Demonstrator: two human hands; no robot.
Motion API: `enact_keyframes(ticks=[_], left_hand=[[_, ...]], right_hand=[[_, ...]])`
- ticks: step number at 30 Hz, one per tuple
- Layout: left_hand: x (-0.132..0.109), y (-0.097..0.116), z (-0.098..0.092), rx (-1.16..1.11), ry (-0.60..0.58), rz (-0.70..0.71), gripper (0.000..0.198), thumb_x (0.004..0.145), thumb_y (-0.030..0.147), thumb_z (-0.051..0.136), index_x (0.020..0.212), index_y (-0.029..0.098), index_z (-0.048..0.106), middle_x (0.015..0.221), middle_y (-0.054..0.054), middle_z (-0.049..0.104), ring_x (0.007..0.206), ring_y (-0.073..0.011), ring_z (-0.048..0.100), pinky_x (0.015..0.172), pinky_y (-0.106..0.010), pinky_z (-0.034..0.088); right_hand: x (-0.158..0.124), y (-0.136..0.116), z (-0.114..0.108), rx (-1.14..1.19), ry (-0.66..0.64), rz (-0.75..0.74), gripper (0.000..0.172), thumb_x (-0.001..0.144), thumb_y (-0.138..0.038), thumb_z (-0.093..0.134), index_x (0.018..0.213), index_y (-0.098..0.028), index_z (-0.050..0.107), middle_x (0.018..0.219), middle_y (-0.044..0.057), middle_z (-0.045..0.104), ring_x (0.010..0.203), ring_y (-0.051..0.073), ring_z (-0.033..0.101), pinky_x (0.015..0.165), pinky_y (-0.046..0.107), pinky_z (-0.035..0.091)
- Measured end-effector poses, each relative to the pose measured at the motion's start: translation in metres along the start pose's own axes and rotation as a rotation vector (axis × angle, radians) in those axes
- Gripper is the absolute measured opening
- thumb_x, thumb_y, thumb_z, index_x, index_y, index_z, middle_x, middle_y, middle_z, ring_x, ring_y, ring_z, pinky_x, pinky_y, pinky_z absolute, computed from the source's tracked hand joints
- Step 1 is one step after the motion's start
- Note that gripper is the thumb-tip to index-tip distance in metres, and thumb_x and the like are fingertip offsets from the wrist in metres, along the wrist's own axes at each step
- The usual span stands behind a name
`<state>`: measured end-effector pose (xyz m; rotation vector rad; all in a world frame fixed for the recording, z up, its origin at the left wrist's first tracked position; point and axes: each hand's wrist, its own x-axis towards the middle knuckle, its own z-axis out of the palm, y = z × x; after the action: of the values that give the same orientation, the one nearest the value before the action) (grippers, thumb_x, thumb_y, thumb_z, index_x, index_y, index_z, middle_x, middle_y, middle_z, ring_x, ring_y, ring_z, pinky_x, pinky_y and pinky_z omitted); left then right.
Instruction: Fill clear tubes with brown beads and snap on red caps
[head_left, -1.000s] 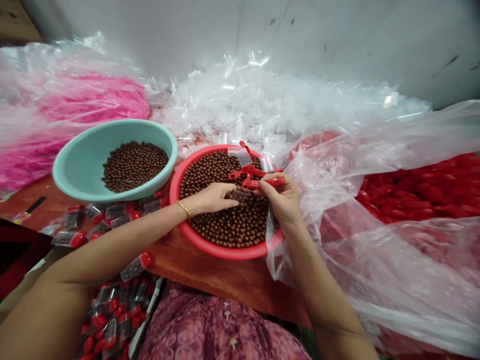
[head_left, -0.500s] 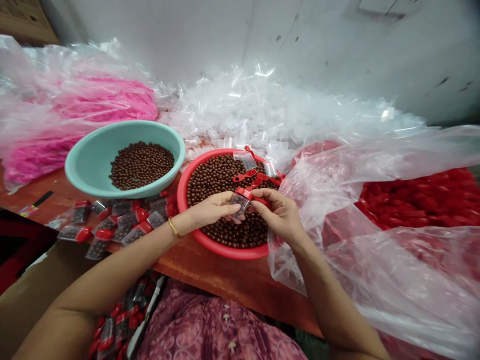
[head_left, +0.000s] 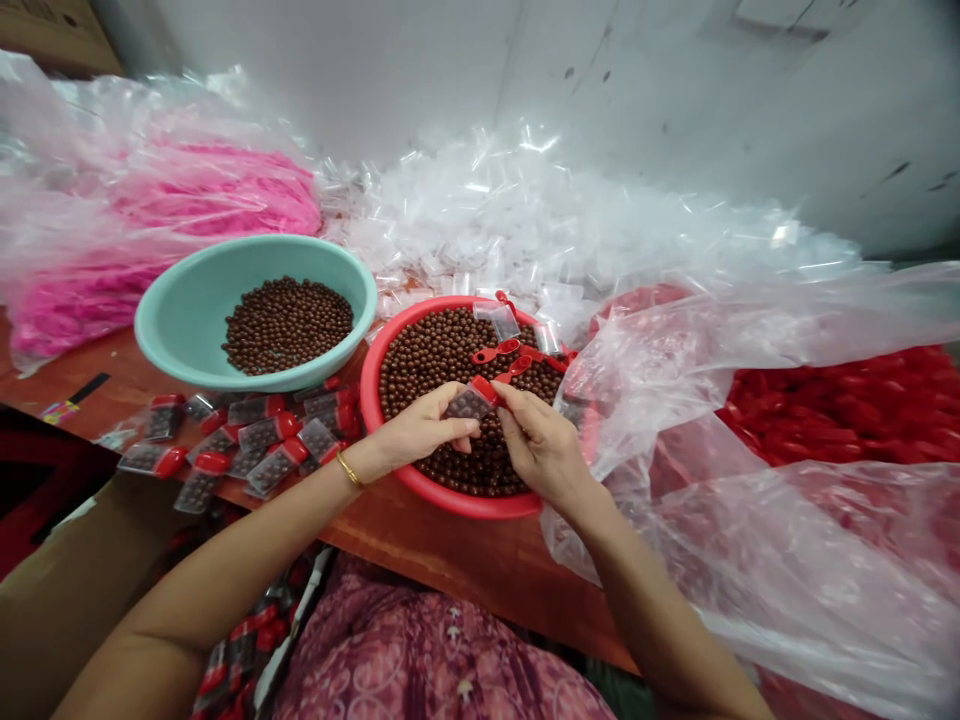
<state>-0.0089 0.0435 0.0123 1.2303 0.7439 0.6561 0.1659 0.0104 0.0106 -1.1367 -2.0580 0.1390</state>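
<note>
Over the red basin [head_left: 480, 506] of small brown balls [head_left: 427, 350], my left hand [head_left: 420, 432] grips a small clear plastic box [head_left: 468, 404] with dark balls inside. The box lies tilted, its red cap [head_left: 485, 388] toward the right. My right hand [head_left: 544, 442] is closed on that cap with thumb and fingers. Beyond my hands, red plastic lid pieces [head_left: 495, 353] with round openings rest on the balls. A clear box [head_left: 498, 319] lies on its side at the basin's far rim.
A teal basin [head_left: 169, 315] with brown balls stands left. Filled red-capped boxes [head_left: 259, 440] lie before it, and more [head_left: 244, 640] are below the table edge. Clear boxes [head_left: 510, 220] are heaped behind. An open plastic bag [head_left: 697, 500] of red pieces [head_left: 847, 400] spreads right.
The box has tipped over to the left in my left hand. Its red lid, hinged out to the right before, now sits folded on the box under my right fingers.
</note>
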Motion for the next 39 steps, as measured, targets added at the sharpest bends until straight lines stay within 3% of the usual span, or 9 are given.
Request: enact_keyframes(ticks=[9,13,17,24,26,29,32,35,39], left_hand=[[-0.006,-0.001,-0.001,0.182,-0.056,0.08,0.022,0.077,0.035,0.054,0.081,0.016,0.044,0.063,0.006,0.044,0.05,-0.005,0.042,0.047,-0.018,0.035],[-0.01,0.001,-0.002,0.291,-0.042,0.136,0.023,0.074,0.035,0.056,0.082,0.015,0.047,0.066,0.005,0.045,0.056,-0.0066,0.042,0.053,-0.02,0.037],[-0.009,0.0,-0.001,0.503,0.043,0.239,0.021,0.071,0.032,0.059,0.081,0.015,0.052,0.074,0.002,0.053,0.067,-0.0098,0.047,0.062,-0.022,0.04],[-0.006,0.004,0.012,0.952,0.166,0.211,0.014,0.069,0.029,0.055,0.075,0.017,0.056,0.065,0.001,0.059,0.059,-0.0122,0.052,0.056,-0.022,0.037],[-0.006,0.005,0.016,1.082,0.157,0.228,0.015,0.068,0.03,0.055,0.074,0.017,0.057,0.065,-0.001,0.061,0.059,-0.0143,0.055,0.056,-0.024,0.039],[-0.008,0.004,0.019,1.213,0.111,0.24,0.018,0.066,0.032,0.056,0.074,0.016,0.058,0.066,-0.003,0.063,0.06,-0.0177,0.059,0.057,-0.026,0.043],[-0.008,0.001,0.018,1.3,0.035,0.246,0.023,0.067,0.034,0.057,0.079,0.015,0.059,0.07,-0.006,0.066,0.063,-0.0207,0.062,0.058,-0.029,0.045],[-0.007,-0.003,0.018,1.347,-0.013,0.262,0.021,0.067,0.032,0.058,0.079,0.015,0.059,0.07,-0.006,0.067,0.063,-0.021,0.062,0.057,-0.029,0.046],[-0.011,-0.001,0.021,1.292,0.109,0.373,0.016,0.067,0.031,0.058,0.072,0.016,0.057,0.065,-0.004,0.064,0.059,-0.0167,0.059,0.055,-0.026,0.044]], right_hand=[[-0.007,-0.003,-0.001,0.152,-0.021,-0.07,0.045,0.089,-0.013,0.043,0.132,-0.027,0.046,0.102,0.006,0.065,0.089,0.015,0.064,0.076,0.026,0.052],[-0.011,-0.011,-0.003,0.209,-0.049,-0.052,0.049,0.088,-0.012,0.043,0.134,-0.029,0.043,0.089,0.003,0.064,0.073,0.012,0.062,0.065,0.022,0.052],[-0.013,-0.013,-0.005,0.162,-0.035,-0.112,0.05,0.087,-0.011,0.044,0.135,-0.022,0.042,0.089,0.007,0.064,0.077,0.014,0.062,0.067,0.024,0.052],[0.004,-0.006,-0.009,0.187,0.014,0.07,0.029,0.09,-0.03,0.04,0.099,-0.02,0.065,0.079,0.006,0.066,0.067,0.015,0.062,0.064,0.028,0.052],[0.012,-0.005,0.0,0.305,0.065,0.188,0.038,0.092,-0.041,0.033,0.106,-0.02,0.061,0.085,0.006,0.065,0.071,0.015,0.062,0.07,0.03,0.052],[0.022,-0.005,0.015,0.511,-0.038,0.298,0.058,0.093,-0.053,0.011,0.133,-0.023,0.04,0.117,0.008,0.056,0.099,0.016,0.059,0.09,0.035,0.048],[0.023,-0.005,0.022,0.563,-0.245,0.308,0.066,0.09,-0.059,0.005,0.143,-0.025,0.022,0.146,0.005,0.031,0.133,0.017,0.03,0.112,0.04,0.024],[0.022,-0.008,0.021,0.537,-0.356,0.314,0.07,0.089,-0.063,0.013,0.145,-0.022,0.017,0.153,0.003,0.013,0.14,0.018,0.009,0.116,0.042,0.007],[0.029,-0.016,0.016,0.644,-0.317,0.313,0.071,0.087,-0.062,-0.003,0.145,-0.026,0.018,0.149,0.001,0.026,0.137,0.015,0.022,0.113,0.039,0.02]])
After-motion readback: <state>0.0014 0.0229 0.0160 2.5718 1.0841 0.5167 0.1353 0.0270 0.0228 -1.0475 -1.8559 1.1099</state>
